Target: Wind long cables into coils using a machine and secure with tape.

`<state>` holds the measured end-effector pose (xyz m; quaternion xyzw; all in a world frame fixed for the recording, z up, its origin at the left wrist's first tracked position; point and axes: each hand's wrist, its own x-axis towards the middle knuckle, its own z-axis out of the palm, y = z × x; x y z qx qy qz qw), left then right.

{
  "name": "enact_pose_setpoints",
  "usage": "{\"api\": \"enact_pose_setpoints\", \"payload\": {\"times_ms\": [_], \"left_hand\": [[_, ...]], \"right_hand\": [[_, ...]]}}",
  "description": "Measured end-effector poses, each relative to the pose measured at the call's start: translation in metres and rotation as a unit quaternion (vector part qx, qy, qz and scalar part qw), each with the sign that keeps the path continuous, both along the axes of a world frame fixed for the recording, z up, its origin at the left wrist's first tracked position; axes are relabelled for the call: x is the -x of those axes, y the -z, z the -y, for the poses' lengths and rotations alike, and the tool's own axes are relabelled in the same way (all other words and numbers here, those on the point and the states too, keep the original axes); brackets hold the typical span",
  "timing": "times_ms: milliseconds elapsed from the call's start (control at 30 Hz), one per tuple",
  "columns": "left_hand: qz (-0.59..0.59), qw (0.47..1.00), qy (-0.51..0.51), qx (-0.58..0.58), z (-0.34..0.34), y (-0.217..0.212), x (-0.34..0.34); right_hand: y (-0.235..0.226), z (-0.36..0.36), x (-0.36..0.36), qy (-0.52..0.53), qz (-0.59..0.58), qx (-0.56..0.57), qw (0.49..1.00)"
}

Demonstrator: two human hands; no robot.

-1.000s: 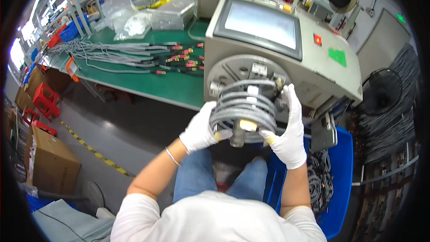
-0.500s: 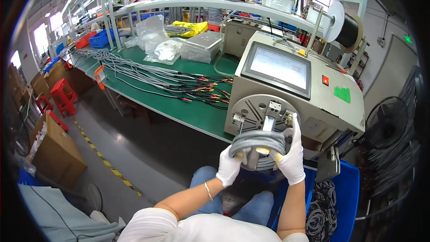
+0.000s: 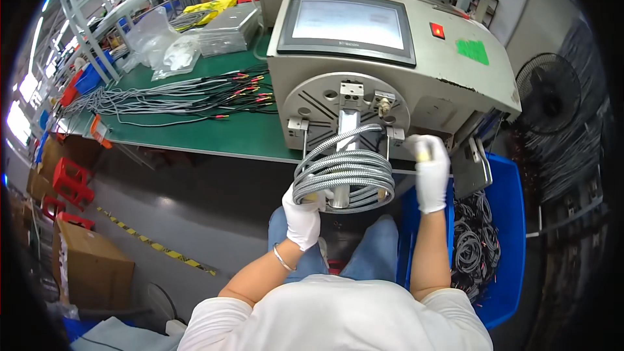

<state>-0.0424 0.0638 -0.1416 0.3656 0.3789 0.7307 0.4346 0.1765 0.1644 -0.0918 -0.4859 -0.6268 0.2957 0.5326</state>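
Observation:
A coil of grey braided cable (image 3: pixel 344 172) hangs around the metal posts at the front of a round slotted winding plate (image 3: pixel 312 94) on a beige machine (image 3: pixel 474 81). One loop of it rises loosely above the other turns. My left hand (image 3: pixel 303 214), in a white glove, is closed around the coil's lower left side, some fingers hidden behind the turns. My right hand (image 3: pixel 430 172), also gloved, is raised to the right of the coil and apart from it. Its fingers look curled but are blurred, and a yellowish fingertip shows.
A touchscreen (image 3: pixel 348 29) and a red switch (image 3: pixel 437 30) are on the machine. On the green table (image 3: pixel 250 133) lie grey cables (image 3: pixel 162 101) with red-tipped ends. A blue bin (image 3: pixel 510 234) of coiled cables stands at my right, below a black fan (image 3: pixel 551 94).
My right hand has let go of the coil and moved off to its right. My left hand still holds the coil. The view has shifted, so the machine sits higher and further left.

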Motion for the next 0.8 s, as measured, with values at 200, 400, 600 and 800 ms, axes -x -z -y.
{"api": "enact_pose_setpoints", "payload": {"times_ms": [200, 400, 600, 800], "left_hand": [[0.053, 0.999, 0.003, -0.013, 0.002, 0.001, -0.007], [0.045, 0.999, 0.0, 0.003, 0.012, 0.001, -0.005], [-0.012, 0.999, -0.037, 0.017, 0.004, 0.001, -0.007], [0.036, 0.999, -0.008, 0.033, -0.002, -0.007, -0.013]], "right_hand": [[0.061, 0.016, 0.031, 0.01, 0.029, 0.036, 0.999], [0.062, 0.057, 0.039, -0.077, -0.076, -0.016, 0.994], [0.051, 0.026, 0.036, -0.158, 0.03, 0.033, 0.986], [0.051, -0.001, 0.04, -0.295, -0.021, 0.064, 0.953]]}}
